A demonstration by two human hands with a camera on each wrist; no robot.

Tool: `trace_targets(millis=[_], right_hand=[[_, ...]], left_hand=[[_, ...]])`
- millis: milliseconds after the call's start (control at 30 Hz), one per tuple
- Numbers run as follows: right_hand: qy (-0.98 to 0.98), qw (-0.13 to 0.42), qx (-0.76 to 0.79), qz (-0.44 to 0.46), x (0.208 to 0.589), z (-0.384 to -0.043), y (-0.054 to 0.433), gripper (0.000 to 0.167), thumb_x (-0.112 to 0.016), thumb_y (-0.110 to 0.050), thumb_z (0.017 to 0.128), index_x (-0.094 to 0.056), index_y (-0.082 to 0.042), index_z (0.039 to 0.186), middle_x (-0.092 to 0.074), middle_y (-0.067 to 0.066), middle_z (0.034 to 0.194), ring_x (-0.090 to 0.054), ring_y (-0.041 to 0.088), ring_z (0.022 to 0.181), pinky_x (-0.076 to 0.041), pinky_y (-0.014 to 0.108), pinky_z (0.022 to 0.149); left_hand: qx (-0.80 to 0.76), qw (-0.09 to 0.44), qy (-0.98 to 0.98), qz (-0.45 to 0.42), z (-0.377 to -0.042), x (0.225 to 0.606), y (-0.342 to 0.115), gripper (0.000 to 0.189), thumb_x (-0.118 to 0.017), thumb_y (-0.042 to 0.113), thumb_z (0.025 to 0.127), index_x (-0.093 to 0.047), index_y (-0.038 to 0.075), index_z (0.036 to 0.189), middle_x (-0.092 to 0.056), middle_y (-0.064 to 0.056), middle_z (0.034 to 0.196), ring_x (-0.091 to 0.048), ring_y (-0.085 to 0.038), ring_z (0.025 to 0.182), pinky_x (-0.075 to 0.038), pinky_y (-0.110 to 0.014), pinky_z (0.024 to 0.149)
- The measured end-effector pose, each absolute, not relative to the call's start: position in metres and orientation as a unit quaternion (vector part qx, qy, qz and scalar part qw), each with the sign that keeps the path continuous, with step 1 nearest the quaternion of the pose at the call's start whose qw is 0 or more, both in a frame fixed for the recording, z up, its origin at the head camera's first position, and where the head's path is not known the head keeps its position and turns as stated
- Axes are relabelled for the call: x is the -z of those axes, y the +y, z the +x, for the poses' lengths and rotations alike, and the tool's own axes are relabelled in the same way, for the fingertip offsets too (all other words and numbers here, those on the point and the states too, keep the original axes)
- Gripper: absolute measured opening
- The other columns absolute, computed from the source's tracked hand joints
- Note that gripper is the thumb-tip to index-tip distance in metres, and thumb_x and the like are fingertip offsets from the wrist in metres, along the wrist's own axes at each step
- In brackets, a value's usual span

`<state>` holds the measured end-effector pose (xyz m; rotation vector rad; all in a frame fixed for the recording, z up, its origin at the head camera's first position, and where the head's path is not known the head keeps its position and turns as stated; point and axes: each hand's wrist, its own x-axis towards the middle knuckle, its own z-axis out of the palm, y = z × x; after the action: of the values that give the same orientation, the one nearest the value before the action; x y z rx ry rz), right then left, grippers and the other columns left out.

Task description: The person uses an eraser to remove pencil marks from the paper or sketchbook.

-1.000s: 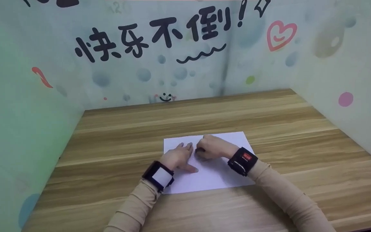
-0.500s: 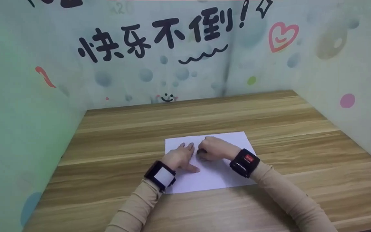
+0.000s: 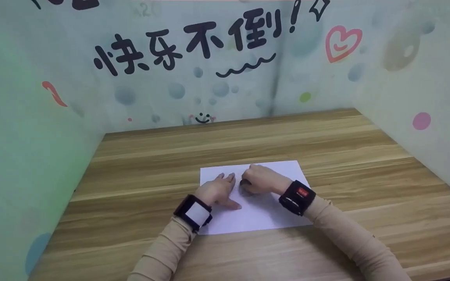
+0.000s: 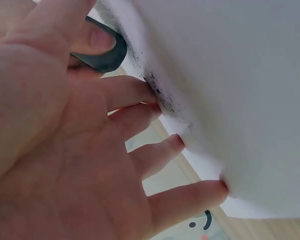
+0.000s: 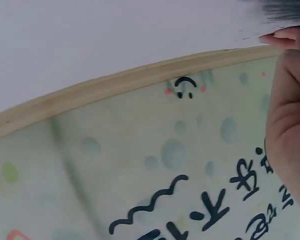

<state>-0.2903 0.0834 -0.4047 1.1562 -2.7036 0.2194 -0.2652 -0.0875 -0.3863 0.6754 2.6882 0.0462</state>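
Observation:
A white sheet of paper (image 3: 268, 216) lies on the wooden table in front of me. On its left part rests my left hand (image 3: 216, 192), fingers spread and thumb stretched out, fingertips touching the paper. Just right of it, my right hand (image 3: 265, 180) grips a dark, rounded eraser (image 4: 116, 54) against the sheet; the thumb lies over it and part of it is hidden. Dark crumbs (image 4: 160, 92) are scattered by the left fingertips. Grey pencil-like shading (image 5: 285, 11) shows on the paper beside the right hand.
The wooden table (image 3: 150, 156) surrounds the sheet and meets a printed back wall (image 3: 240, 101) with large dark characters. A green-tinted wall (image 3: 10, 136) bounds it on the left, a pale one (image 3: 436, 78) on the right. Black straps circle both wrists.
My right hand shifts only very slightly at the same spot on the paper. The left hand keeps its place, and the head view itself moves a little.

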Motion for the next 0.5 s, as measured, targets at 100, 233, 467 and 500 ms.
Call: trace_targets(millis=[100,233,467,500], right_hand=[[-0.929,0.128,-0.068,0.341,0.407,-0.298,0.092,0.015,-0.065,-0.006,0.078,-0.062,-0.002,0.063,-0.06,0.008,0.058,-0.051,0.017,0.05,-0.051,0.032,0.051],[-0.931,0.135,-0.052,0.334,0.408,-0.3,0.093,0.014,-0.064,-0.006,0.078,-0.064,0.0,0.066,-0.062,0.011,0.061,-0.055,0.023,0.054,-0.054,0.039,0.056],[-0.928,0.06,-0.066,0.362,0.405,-0.29,0.082,0.017,-0.066,-0.012,0.083,-0.065,-0.003,0.068,-0.061,0.005,0.059,-0.049,0.012,0.049,-0.049,0.027,0.049],[-0.929,0.051,-0.071,0.359,0.404,-0.289,0.083,0.016,-0.066,-0.012,0.084,-0.066,-0.003,0.07,-0.062,0.005,0.06,-0.05,0.012,0.05,-0.049,0.027,0.05]], left_hand=[[-0.012,0.182,0.954,0.239,-0.266,0.387,-0.087,0.092,-0.064,0.05,0.085,-0.02,0.004,0.151,-0.018,-0.009,0.16,-0.015,-0.031,0.148,-0.024,-0.042,0.12],[-0.017,0.174,0.955,0.24,-0.265,0.389,-0.088,0.092,-0.065,0.049,0.084,-0.021,0.003,0.151,-0.019,-0.01,0.16,-0.016,-0.032,0.148,-0.024,-0.042,0.12],[-0.024,0.17,0.955,0.244,-0.263,0.392,-0.089,0.091,-0.066,0.048,0.085,-0.023,0.002,0.15,-0.02,-0.011,0.16,-0.016,-0.032,0.148,-0.024,-0.042,0.12],[-0.024,0.171,0.954,0.244,-0.263,0.392,-0.089,0.091,-0.065,0.048,0.085,-0.022,0.002,0.15,-0.019,-0.011,0.16,-0.016,-0.032,0.148,-0.024,-0.043,0.12]])
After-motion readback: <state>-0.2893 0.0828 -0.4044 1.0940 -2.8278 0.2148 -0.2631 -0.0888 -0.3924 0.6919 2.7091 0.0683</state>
